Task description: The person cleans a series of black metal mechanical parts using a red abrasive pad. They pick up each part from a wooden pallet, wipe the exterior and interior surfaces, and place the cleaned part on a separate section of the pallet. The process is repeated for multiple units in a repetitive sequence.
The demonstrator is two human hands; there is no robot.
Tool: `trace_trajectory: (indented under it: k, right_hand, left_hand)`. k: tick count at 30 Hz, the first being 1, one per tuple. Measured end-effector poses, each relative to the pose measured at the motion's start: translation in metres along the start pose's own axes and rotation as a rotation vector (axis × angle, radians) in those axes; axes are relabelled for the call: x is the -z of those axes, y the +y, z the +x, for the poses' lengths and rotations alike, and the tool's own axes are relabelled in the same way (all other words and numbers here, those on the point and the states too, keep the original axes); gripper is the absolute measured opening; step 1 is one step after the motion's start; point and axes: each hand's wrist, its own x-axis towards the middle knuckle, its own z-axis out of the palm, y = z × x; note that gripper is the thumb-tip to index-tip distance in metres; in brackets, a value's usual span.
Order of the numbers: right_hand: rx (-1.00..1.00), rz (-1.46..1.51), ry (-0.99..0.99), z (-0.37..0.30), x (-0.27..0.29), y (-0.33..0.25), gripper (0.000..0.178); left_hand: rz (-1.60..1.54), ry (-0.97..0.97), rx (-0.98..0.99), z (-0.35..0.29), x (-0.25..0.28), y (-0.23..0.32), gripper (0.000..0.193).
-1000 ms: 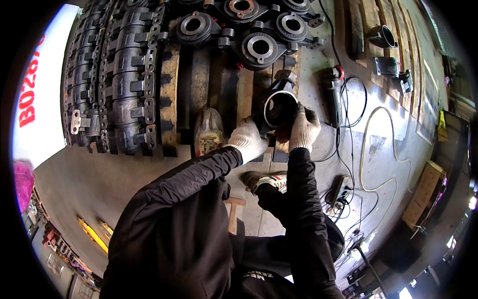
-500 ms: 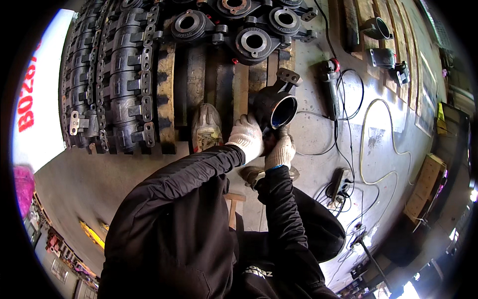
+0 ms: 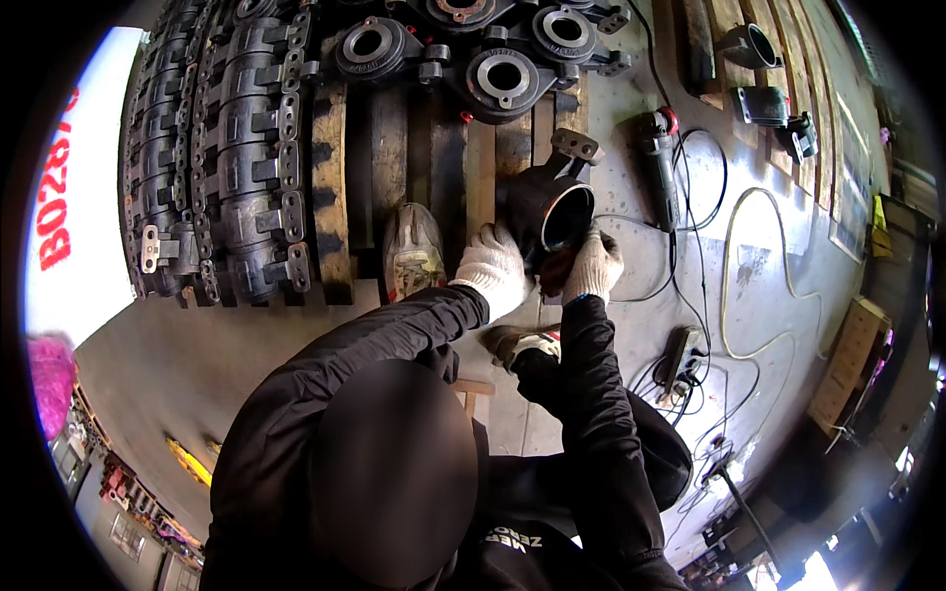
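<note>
A black metal casting [image 3: 527, 205] with a wide round bore and a two-holed lug stands tilted at the pallet's front edge. My left hand [image 3: 493, 264], in a whitish knit glove, is closed against its lower left side, its fingertips partly hidden. On the other side my right hand [image 3: 595, 266], gloved likewise, is closed by the lower right of the bore's rim. A dark reddish-brown piece [image 3: 558, 273], perhaps cloth, shows between the hands beside the right one. What the right fingers grip is hidden.
More black castings [image 3: 503, 84] lie on the wooden pallet [image 3: 333, 197]; rows of linked black parts [image 3: 258, 148] stand left. An angle grinder [image 3: 657, 167] with its cable lies on the floor at right, near a power strip [image 3: 680, 360]. Another pallet [image 3: 778, 30] holds several loose castings.
My right hand has moved right and up, from below the casting to beside its bore. The reddish-brown piece shows more now. My left hand stays nearly in place.
</note>
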Motion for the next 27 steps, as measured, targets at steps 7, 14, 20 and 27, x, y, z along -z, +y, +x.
trace_trajectory:
  k: [7, 14, 20, 27]
  right_hand:
    - [-0.343, 0.146, -0.126, -0.046, 0.009, -0.007, 0.027]
    - [-0.59, 0.397, -0.087, -0.082, 0.001, 0.014, 0.041]
    - [-0.648, 0.337, -0.098, -0.099, 0.0, -0.006, 0.036]
    - [-0.62, 0.28, -0.098, -0.097, 0.0, -0.015, 0.029]
  left_hand:
    - [0.101, 0.047, -0.03, 0.001, -0.012, -0.009, 0.076]
    - [0.155, 0.301, -0.059, 0.0, -0.036, -0.015, 0.065]
    - [0.232, 0.236, -0.1, 0.004, -0.04, -0.022, 0.057]
    - [0.197, 0.295, -0.113, -0.002, -0.03, -0.02, 0.051]
